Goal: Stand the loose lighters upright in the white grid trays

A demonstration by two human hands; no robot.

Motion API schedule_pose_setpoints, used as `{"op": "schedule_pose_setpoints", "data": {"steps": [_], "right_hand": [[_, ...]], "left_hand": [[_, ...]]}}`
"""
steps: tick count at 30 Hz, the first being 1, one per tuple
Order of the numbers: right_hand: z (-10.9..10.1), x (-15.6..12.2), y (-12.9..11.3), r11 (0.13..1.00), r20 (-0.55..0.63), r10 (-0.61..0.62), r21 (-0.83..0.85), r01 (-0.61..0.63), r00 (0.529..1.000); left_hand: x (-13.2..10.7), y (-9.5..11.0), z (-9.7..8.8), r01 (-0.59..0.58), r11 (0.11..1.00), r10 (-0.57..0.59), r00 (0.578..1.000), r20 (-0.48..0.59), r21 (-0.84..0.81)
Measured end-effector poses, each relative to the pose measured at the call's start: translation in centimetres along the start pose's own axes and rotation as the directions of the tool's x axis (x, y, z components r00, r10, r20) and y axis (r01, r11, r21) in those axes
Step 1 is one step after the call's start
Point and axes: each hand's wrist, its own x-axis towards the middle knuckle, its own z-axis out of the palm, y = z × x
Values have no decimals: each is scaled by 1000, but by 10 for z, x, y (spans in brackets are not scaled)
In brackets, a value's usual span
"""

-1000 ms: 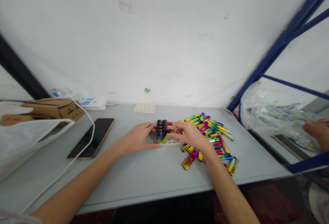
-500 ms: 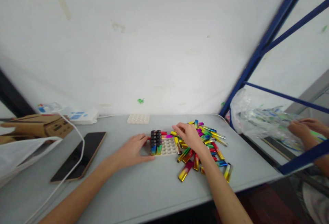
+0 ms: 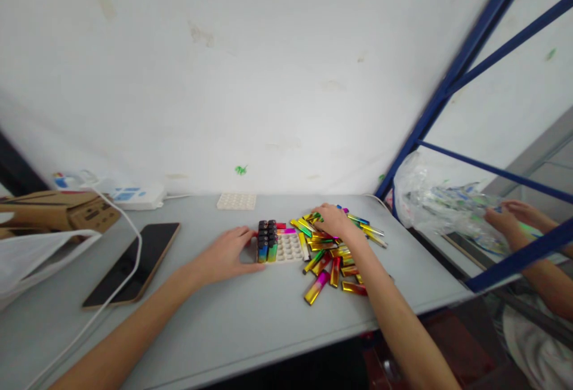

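Note:
Toward the middle of the table, a white tray with round holes (image 3: 290,248) holds upright lighters (image 3: 267,239) with black tops and shiny coloured bodies in its left part. My left hand (image 3: 230,254) lies at the tray's left end, thumb and fingers apart, its fingertips against the lighters and the front corner. Just right of the tray spreads a pile of loose metallic lighters (image 3: 317,287) in gold, red, green, blue and pink. Over the back of this pile, my right hand (image 3: 333,220) has its fingers bent loosely down among the lighters; its fingertips are partly hidden.
A second white tray (image 3: 237,201) lies by the wall. At left are a phone (image 3: 132,264), a white cable (image 3: 139,252), a cardboard box (image 3: 71,211) and a white bag (image 3: 45,258). Beyond the blue frame (image 3: 441,100) at right, another person's hands (image 3: 514,217) work near clear plastic bags (image 3: 441,196).
My right hand has moved from beside the tray into the back of the pile, and some lighters there have shifted. My left hand stays at the tray. The view has moved slightly.

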Motion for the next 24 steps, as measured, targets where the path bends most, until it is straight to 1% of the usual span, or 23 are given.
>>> {"op": "schedule_pose_setpoints", "data": {"steps": [2, 4, 5, 7, 10, 12, 13, 16, 19, 21, 23, 24], "right_hand": [[-8, 1, -5, 998, -1, -50, 36, 50, 999], [-12, -1, -10, 993, 33, -89, 84, 86, 996], [-12, -2, -13, 992, 57, -86, 94, 81, 995], [-10, -6, -17, 997, 83, -40, 65, 34, 996], [-6, -10, -19, 1000, 73, 2, 2, -2, 997], [-3, -13, -17, 1000, 38, -22, 23, 21, 999], [-3, -14, -16, 998, 3, -32, 55, 32, 999], [-1, -17, -12, 975, -143, 0, 221, 32, 990], [-1, -17, -13, 911, -241, 40, 407, 64, 970], [-3, -14, -16, 849, -326, 81, 517, 106, 942], [-6, -9, -22, 756, -384, 159, 640, 138, 909], [-7, -7, -25, 694, -386, 198, 704, 149, 901]], "left_hand": [[0, 0, 1, 1, 1000, -1, 1000, -8, -6], [-1, 0, 1, 4, 1000, -4, 1000, -10, -5], [-1, 0, 2, 4, 1000, -4, 1000, -8, -3], [-1, 0, 2, 0, 1000, 0, 1000, 1, 3], [-1, 0, 2, -3, 1000, 3, 1000, 8, 7], [-1, 0, 1, 9, 1000, -10, 1000, 11, 11], [-1, 0, 1, 16, 1000, -16, 1000, 15, 13], [-1, 0, 1, 17, 1000, -18, 1000, 25, 11], [-1, 1, 1, 2, 1000, -2, 1000, 15, 2], [-1, 1, 0, 6, 1000, -6, 1000, 10, 4], [-1, 1, 0, 10, 1000, -10, 1000, 6, 9], [-1, 1, 0, 9, 1000, -9, 1000, 4, 10]]}}
